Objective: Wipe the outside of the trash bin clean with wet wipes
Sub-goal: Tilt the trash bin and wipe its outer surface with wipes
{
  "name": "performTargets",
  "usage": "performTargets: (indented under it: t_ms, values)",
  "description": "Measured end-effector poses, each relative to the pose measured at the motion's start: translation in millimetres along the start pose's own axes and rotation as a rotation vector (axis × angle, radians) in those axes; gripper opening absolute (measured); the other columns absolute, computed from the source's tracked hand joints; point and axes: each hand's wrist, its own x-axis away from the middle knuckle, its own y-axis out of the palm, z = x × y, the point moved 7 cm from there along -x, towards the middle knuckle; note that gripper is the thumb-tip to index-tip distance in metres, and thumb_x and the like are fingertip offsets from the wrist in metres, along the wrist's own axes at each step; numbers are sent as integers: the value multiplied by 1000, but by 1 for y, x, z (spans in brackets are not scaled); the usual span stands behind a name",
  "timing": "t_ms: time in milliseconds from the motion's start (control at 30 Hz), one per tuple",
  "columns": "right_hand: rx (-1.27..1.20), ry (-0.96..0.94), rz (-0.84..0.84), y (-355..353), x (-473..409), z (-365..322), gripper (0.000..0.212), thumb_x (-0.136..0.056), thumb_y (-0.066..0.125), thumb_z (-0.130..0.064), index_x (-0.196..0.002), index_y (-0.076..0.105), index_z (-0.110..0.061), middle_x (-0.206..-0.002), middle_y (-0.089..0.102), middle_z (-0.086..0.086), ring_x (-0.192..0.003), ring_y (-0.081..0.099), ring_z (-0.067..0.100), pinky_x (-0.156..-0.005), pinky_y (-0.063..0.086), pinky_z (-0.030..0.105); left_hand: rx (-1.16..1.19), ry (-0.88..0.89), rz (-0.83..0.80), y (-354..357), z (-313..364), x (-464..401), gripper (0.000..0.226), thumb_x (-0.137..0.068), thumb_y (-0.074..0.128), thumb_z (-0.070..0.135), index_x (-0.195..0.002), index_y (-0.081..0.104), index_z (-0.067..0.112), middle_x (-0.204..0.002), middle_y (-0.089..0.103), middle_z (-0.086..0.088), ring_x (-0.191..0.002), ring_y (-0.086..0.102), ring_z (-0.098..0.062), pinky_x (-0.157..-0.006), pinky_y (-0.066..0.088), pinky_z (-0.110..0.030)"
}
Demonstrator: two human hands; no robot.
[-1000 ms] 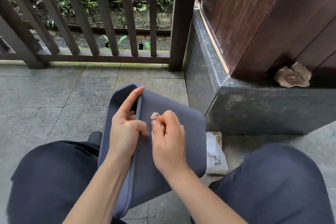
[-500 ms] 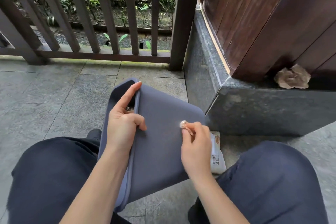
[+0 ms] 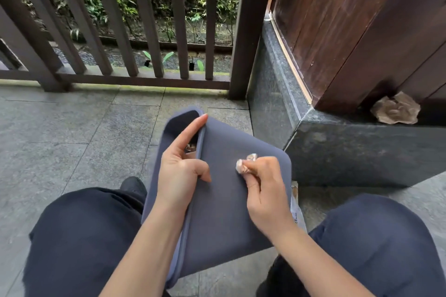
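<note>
Trash bin (image 3: pixel 224 212), slate blue and tipped on its side, lies between our knees with its broad outer wall facing up under both hands. Our left hand (image 3: pixel 179 176) clasps the rim at the open mouth, forefinger straight along the edge and thumb on the wall, while our right hand (image 3: pixel 264 190) pinches a balled wet wipe (image 3: pixel 245 164) against that wall. Farther off, crumpled brown paper (image 3: pixel 395 108) sits on the stone ledge (image 3: pixel 362 149) beyond the railing (image 3: pixel 144 31).
</note>
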Motion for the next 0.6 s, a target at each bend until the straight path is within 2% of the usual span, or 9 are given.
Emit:
performTargets:
  t_ms: [100, 233, 333, 400, 467, 533, 600]
  values:
    - [47, 100, 77, -9, -37, 17, 17, -97, 56, -10, -104, 65, -23, -105, 58, -1, -103, 53, 9, -94, 45, 44, 23, -20, -16, 4, -4, 0, 98, -37, 52, 0, -118, 67, 52, -61, 44, -13, -57, 36, -26, -48, 39, -24]
    - [68, 264, -83, 5, -64, 16, 21, -99, 47, -21, -107, 56, -37, -103, 61, -20, -106, 53, 9, -100, 41, 48, 42, -10, -65, 12, -8, 1, 98, -37, 52, -2, -121, 67, 47, -64, 54, -12, -56, 39, -26, -48, 39, -26]
    - [-73, 282, -158, 17, -69, 0, 22, -98, 46, -36, -115, 59, -39, -112, 64, -21, -113, 56, 3, -103, 43, 41, 45, 13, -54, 14, -13, 1, 101, -40, 52, -5, -125, 63, 47, -71, 66, -10, -55, 47, -26, -49, 43, -30]
    - [-147, 277, -168, 21, -72, -13, 33, -94, 47, -50, -119, 62, -37, -115, 64, -21, -113, 55, -1, -100, 44, 29, 52, -4, -47, 17, -20, 1, 105, -45, 53, -8, -131, 53, 50, -80, 70, -20, -57, 56, -32, -51, 48, -36]
    - [-114, 291, -180, 23, -77, -21, 37, -87, 53, -60, -111, 66, -34, -107, 63, -17, -105, 57, 0, -93, 46, 26, 12, -17, -59, 22, -27, 2, 108, -48, 54, -8, -137, 44, 52, -78, 70, -23, -57, 60, -34, -50, 49, -36]
    - [2, 337, -260, 25, -84, -22, 35, -80, 63, -59, -103, 65, -32, -101, 59, -13, -97, 57, 4, -85, 47, 26, -55, -25, -69, 25, -34, 3, 110, -49, 53, -5, -141, 37, 53, -62, 64, -10, -49, 53, -20, -46, 44, -29]
    - [114, 381, -352, 27, -90, -22, 30, -77, 69, -46, -101, 62, -30, -101, 54, -9, -94, 56, 10, -77, 45, 27, -111, -34, -98, 29, -41, 5, 113, -50, 52, -4, -143, 31, 56, -53, 53, -2, -45, 45, -14, -44, 38, -25]
